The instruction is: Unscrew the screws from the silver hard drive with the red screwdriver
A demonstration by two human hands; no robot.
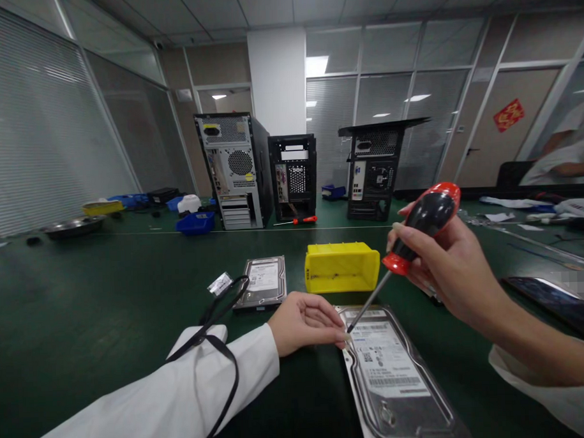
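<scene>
A hard drive lies label side up on the green table in front of me. My right hand grips a screwdriver by its red and black handle. The shaft slants down to the left, and its tip is at the drive's left edge near the label. Right beside that tip, the fingers of my left hand are pinched together at the drive's edge. Whatever they hold, if anything, is too small to make out. A black cable runs over my left sleeve.
Beyond the drive stand a yellow bin and a second hard drive. Computer cases line the back, with another screwdriver before them. A blue bin sits left; a phone-like black slab lies right. A person is at far right.
</scene>
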